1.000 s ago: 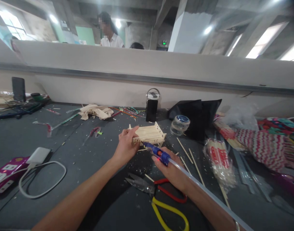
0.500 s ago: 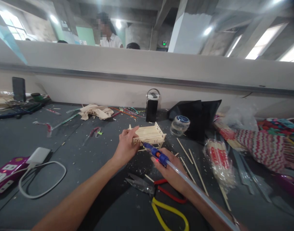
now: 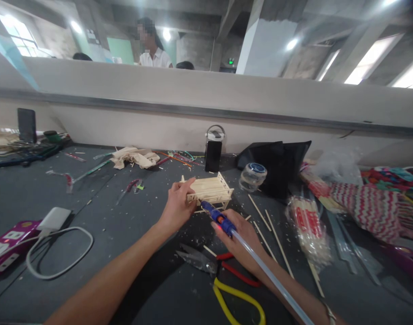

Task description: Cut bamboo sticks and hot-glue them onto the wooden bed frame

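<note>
A small model bed built of wooden sticks [image 3: 209,186] stands on the dark table, with slats across its top and short end rails. My left hand [image 3: 180,201] grips its near left corner, fingers closed round the edge. In my right hand [image 3: 240,232] is a blue hot glue gun [image 3: 222,220], its nozzle up against the near side of the model. A long clear glue stick [image 3: 270,273] trails from the back of the gun over my forearm. Scissors with red and yellow handles [image 3: 223,275] lie open below my right hand. The exact contact at the nozzle is too small to make out.
Loose wooden sticks [image 3: 277,239] and a bagged stick pack [image 3: 306,221] lie at right. Behind stand a clear jar [image 3: 253,177], a phone [image 3: 213,156] and a black bag [image 3: 274,162]. At left are a purple power strip [image 3: 15,243], white charger [image 3: 55,220] and crumpled cloth [image 3: 135,157].
The glue gun has shifted slightly left, and the rear of its glue stick has swung left. My left hand and the model are almost unmoved.
</note>
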{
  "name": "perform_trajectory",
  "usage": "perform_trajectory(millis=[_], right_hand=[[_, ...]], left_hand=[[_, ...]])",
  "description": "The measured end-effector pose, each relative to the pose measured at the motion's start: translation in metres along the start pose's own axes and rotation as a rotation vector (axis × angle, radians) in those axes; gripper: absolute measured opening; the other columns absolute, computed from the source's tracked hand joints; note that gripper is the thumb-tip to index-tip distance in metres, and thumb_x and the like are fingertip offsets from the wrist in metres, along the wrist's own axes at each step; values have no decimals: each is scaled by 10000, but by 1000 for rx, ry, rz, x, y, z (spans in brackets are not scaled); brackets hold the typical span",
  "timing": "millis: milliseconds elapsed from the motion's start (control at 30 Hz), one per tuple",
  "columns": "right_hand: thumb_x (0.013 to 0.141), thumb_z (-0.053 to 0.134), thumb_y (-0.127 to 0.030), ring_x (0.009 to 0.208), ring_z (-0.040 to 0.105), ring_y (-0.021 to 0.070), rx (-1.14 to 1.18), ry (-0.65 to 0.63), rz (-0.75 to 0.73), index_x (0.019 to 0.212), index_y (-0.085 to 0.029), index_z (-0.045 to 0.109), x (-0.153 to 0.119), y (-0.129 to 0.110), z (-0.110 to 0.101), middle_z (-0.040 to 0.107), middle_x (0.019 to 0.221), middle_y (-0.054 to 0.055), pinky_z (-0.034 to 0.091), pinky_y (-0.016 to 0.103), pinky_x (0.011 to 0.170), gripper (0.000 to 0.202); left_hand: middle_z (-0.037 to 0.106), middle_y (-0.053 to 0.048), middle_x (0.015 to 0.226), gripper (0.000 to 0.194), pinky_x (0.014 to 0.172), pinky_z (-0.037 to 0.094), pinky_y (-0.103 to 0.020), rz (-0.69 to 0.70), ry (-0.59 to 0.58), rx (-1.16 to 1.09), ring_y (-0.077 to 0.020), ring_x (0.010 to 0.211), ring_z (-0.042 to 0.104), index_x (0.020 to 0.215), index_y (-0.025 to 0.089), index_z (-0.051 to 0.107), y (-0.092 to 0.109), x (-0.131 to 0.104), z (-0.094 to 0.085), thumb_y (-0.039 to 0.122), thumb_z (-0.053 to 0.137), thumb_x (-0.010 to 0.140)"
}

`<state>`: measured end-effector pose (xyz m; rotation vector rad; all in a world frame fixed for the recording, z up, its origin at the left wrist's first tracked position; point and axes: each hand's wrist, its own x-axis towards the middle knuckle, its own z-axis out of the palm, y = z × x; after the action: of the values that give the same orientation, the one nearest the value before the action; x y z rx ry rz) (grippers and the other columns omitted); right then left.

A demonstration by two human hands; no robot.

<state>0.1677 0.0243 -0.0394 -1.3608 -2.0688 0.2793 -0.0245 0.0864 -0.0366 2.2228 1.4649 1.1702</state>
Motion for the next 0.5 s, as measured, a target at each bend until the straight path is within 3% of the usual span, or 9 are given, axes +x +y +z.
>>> perform_trajectory(millis=[500], right_hand=[[876,513,-311,790,618,196,-1,-34,37,851,-210,521,-1,2,0,640,835,43,452,281,656,104]], left_hand=[[691,-50,934,504,896,387,-403,-6,-2,-7,-246,993,499,1275,150,484,0,0,0,114,576,781]])
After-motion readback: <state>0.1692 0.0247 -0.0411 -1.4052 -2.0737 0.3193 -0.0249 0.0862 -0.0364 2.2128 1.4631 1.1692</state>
